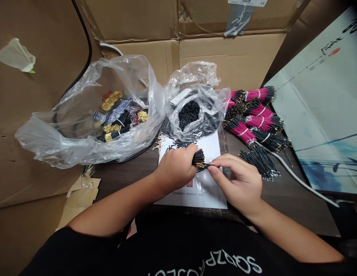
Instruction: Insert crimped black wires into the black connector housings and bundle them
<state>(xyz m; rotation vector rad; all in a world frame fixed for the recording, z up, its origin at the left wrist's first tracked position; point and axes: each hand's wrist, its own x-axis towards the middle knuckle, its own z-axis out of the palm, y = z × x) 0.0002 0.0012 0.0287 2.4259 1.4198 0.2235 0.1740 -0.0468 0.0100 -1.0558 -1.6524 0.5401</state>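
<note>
My left hand (178, 166) is wrapped round a bundle of black wires (198, 156), whose ends point to the right. Some of those ends carry black sleeves, while others lower down show gold tips. Thumb and forefinger of my right hand (238, 180) pinch a thin black piece at the bundle's end, most likely a small sleeve. Beneath both hands lies a printed white sheet (215, 191). Several loose black sleeves (181, 143) are scattered on its far part. Just beyond, an opened plastic bag (207, 128) is full of black sleeves (189, 115).
A large clear bag (51, 134) at left holds wire bundles with gold ends (116, 126). To the right are tied pink and black wire bundles (259, 111), loose black wires (261, 161) and a white cable (305, 184). Cardboard (230, 57) walls the back; a painted panel (324, 115) stands right.
</note>
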